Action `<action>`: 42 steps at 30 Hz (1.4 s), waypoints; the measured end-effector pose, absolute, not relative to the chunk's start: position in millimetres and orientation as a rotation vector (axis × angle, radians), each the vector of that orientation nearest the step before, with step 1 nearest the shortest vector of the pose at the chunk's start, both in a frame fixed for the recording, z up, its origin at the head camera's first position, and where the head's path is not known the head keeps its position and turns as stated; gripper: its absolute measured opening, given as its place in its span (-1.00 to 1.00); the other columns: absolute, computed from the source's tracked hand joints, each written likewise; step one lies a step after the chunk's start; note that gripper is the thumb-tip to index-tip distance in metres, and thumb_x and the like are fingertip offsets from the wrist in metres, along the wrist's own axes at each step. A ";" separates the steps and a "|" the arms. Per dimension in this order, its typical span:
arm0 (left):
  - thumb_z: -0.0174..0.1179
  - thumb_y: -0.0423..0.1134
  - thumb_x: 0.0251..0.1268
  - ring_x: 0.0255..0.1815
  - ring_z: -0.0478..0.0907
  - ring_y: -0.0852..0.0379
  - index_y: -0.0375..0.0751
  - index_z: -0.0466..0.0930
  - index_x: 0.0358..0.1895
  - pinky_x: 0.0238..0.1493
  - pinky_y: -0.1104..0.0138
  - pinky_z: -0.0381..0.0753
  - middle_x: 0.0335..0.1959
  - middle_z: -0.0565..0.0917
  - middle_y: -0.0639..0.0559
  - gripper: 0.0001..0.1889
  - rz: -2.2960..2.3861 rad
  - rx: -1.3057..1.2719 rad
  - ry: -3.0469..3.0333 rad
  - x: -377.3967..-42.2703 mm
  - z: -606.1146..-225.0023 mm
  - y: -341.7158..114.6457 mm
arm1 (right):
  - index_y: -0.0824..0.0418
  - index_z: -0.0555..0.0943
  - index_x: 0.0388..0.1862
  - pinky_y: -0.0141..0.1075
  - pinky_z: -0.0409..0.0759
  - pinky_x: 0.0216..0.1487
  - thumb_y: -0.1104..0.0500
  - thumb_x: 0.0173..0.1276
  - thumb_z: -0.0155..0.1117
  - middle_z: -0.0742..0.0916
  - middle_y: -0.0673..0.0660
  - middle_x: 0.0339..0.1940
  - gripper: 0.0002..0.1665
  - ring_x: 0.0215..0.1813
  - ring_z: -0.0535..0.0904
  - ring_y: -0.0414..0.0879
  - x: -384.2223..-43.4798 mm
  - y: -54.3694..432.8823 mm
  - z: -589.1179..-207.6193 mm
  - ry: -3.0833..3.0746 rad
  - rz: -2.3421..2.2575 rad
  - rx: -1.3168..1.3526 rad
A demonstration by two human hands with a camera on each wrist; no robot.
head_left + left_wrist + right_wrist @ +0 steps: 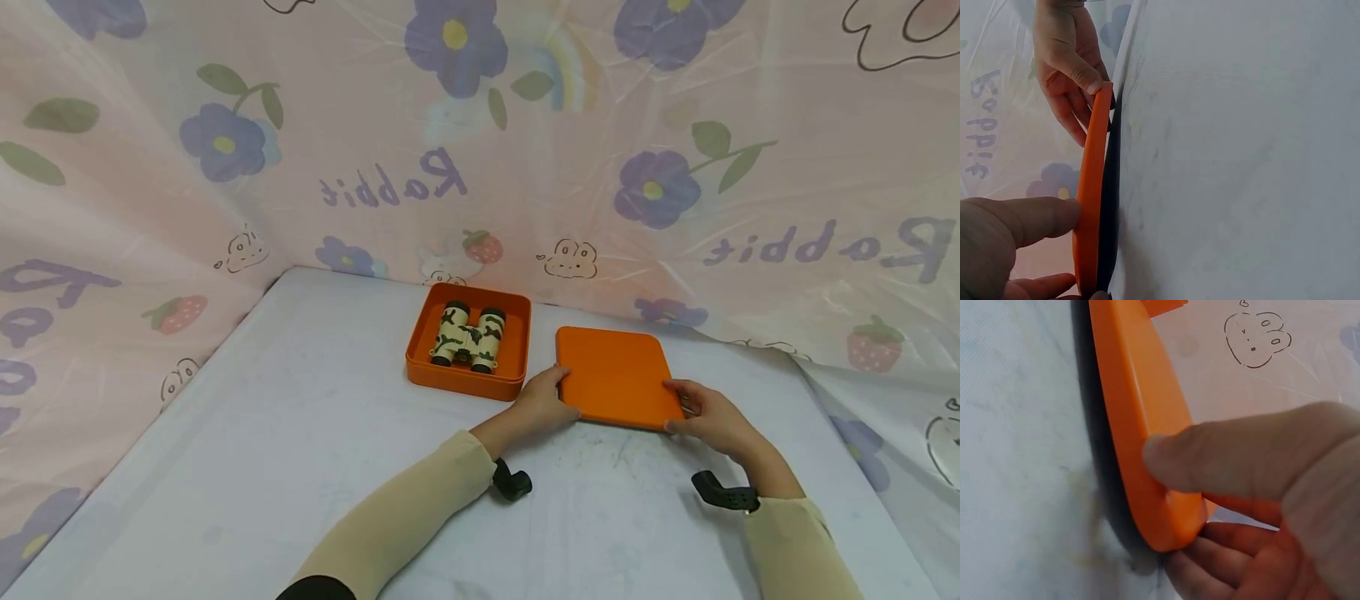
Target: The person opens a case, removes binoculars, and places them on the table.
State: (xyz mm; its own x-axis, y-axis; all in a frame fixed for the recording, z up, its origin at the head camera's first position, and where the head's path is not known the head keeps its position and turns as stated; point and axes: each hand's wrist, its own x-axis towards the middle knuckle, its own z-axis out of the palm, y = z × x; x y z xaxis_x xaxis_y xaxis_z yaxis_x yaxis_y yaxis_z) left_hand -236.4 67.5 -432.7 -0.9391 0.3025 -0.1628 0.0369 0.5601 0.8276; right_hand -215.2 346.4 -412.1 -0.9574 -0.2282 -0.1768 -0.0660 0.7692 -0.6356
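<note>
An orange square lid (618,377), flat side up, lies level at or just above the white table; whether it touches cannot be told. My left hand (542,402) grips its left edge, thumb at the near corner. On the opposite edge, my right hand (711,417) pinches the lid between thumb and fingers, the thumb (1210,456) pressing near the rim in the right wrist view. A dark band (1109,219) runs beneath the lid's edge. Left of the lid stands an orange open box (517,333) with camouflage-patterned binoculars (468,336) inside.
A white-covered table (300,467) stretches beneath everything. Behind it and at both sides hangs a pink curtain (360,108) with flowers and rabbits, meeting the table's back edge close behind the box and lid. Black wrist devices (512,481) sit on both forearms.
</note>
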 end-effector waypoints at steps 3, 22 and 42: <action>0.41 -0.26 0.08 0.51 0.18 0.11 -0.10 0.30 0.42 0.49 0.26 0.21 0.50 0.25 0.01 -0.22 1.307 0.273 2.512 -237.0 -432.3 68.4 | 0.46 0.24 0.40 0.14 0.25 0.35 0.20 0.17 0.41 0.32 0.50 0.42 -0.11 0.41 0.25 0.42 -215.4 346.0 -412.8 2.727 -0.947 -0.230; 0.43 -0.29 0.04 0.46 0.27 0.08 -0.14 0.33 0.39 0.46 0.24 0.28 0.45 0.34 -0.01 -0.23 1.304 0.232 2.552 -234.5 -431.3 69.1 | 0.44 0.24 0.40 0.27 0.29 0.32 0.20 0.17 0.40 0.31 0.52 0.41 -0.13 0.37 0.26 0.46 -215.5 342.6 -415.5 2.748 -0.918 -0.252; 0.46 -0.30 -0.03 0.33 0.39 0.09 -0.16 0.41 0.32 0.38 0.28 0.38 0.34 0.45 0.00 -0.26 1.284 0.232 2.626 -234.5 -430.9 71.8 | 0.42 0.26 0.40 0.23 0.41 0.25 0.17 0.15 0.42 0.33 0.51 0.39 -0.10 0.30 0.34 0.44 -216.6 342.8 -418.9 2.769 -0.887 -0.223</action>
